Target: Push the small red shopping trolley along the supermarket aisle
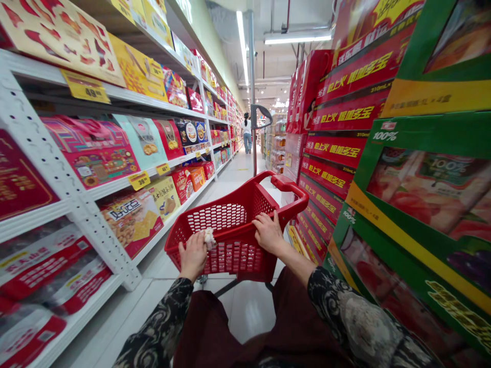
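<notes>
Dark trousers (209,327): the knees flank the cart's underframe; a shin could knock it if the cart rolls back.
Left hand (194,253): it lies over the near rim, fingers close together; whether they pinch or merely press the wad cannot be told.
White wad (209,238): crumpled at the left fingertips on the rim; a loosened hold could drop it into the basket or onto the floor.
Right hand (268,232): its fingers are bent over the rim, slightly parted, clasping it; an uneven pull here could swing the basket round.
Red cart (249,268): in front of the knees, mid-aisle, under both hands.
Green cartons (422,133): stacked close on the right; an elbow could scrape them.
Red cartons (341,120): a tall stack just beyond; a bump from the cart could unsettle it.
White shelf (42,148): on the left; veering could clip its post.
Distant person (247,133): well apart, down the aisle.
</notes>
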Demonstrator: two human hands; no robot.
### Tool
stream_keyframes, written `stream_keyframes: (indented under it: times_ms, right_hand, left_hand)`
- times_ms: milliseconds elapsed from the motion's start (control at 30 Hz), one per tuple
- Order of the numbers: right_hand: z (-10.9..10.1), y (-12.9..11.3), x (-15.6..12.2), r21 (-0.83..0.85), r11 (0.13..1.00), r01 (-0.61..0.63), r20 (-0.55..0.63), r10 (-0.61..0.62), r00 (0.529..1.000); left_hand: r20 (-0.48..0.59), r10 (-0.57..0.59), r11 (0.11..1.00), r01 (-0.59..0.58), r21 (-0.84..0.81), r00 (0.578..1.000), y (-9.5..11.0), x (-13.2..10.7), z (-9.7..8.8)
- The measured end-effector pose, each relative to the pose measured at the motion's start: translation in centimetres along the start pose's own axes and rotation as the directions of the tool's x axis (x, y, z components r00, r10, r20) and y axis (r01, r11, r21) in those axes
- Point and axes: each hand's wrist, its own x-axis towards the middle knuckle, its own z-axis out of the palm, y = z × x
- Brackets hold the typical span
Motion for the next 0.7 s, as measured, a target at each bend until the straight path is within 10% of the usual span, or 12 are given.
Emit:
stream_keyframes:
  times_ms: [333, 700]
  right_hand:
    - [0.1, -0.1, -0.1, -0.017, 1.0, -0.001, -0.005, 0.001, 1.0]
    - [0.3, -0.3, -0.2, -0.022, 1.0, 0.002, -0.004, -0.002, 1.0]
  left_hand:
    - [-0.03, -0.213, 0.976, 0.211, -0.053, 0.977, -5.9, -0.8, -0.3]
    - [0.041, 0.052, 0.994, -0.048, -0.095, 0.998, 1.9, 0.4, -0.1]
